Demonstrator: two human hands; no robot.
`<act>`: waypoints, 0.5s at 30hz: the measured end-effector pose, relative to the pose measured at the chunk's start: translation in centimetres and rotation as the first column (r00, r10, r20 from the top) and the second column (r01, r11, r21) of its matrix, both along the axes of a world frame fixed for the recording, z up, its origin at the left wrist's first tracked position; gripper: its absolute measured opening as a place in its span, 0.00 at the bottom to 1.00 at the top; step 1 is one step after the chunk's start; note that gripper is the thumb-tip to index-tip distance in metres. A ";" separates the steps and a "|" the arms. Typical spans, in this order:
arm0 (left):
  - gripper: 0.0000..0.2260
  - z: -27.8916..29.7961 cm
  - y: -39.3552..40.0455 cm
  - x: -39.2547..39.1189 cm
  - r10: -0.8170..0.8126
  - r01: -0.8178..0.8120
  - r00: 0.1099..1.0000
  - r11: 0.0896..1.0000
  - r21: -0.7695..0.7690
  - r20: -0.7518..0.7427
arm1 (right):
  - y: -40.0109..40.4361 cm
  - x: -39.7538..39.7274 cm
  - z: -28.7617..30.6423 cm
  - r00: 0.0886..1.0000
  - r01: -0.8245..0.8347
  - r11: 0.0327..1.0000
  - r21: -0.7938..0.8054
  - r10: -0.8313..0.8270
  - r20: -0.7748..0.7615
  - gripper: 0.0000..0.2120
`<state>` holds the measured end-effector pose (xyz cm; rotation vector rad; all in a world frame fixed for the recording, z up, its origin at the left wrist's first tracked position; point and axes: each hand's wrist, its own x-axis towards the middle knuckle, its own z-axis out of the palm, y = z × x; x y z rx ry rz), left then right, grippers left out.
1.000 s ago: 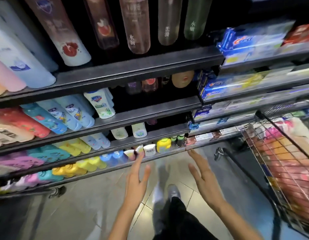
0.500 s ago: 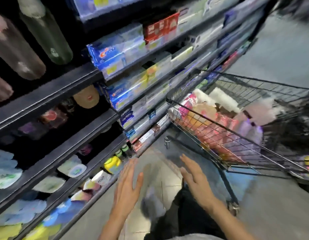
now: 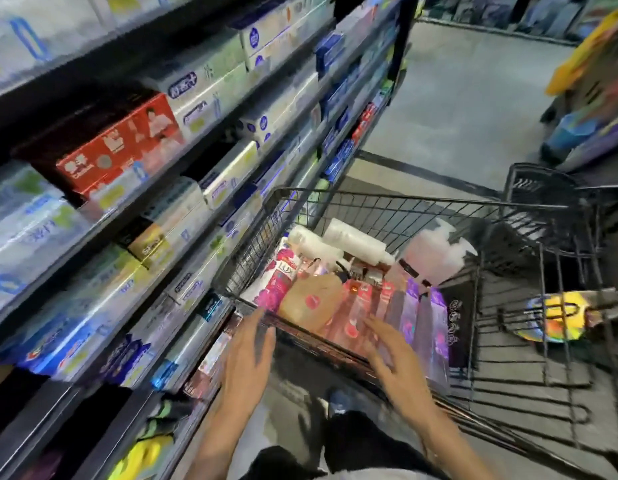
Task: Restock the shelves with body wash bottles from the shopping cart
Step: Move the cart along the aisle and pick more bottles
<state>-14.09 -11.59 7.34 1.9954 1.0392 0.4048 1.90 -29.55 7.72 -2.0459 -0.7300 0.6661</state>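
Both the left hand [image 3: 247, 355] and right hand [image 3: 392, 353] hover empty, fingers spread, just short of the black wire shopping cart [image 3: 387, 199], seemingly ready to grab; inside lie pink and purple plastic body wash bottles [image 3: 356, 306], heaped for restocking

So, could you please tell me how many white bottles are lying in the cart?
2 plainly show: one white bottle at the far left and another white bottle beside it, both atop the pile in the cart. Others may be hidden underneath.
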 end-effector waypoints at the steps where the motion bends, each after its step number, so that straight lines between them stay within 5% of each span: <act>1: 0.26 -0.2 0.4 1.2 -0.010 0.010 1.000 1.000 -0.020 -0.012 | 0.2 0.8 -0.1 1.000 0.021 1.000 -0.005 -0.021 -0.014 0.20; 15: 0.16 -6.3 13.2 10.8 -0.152 0.139 0.974 0.987 -0.084 -0.167 | 9.3 3.3 -5.5 0.892 0.394 0.908 -0.144 -0.416 -0.178 0.11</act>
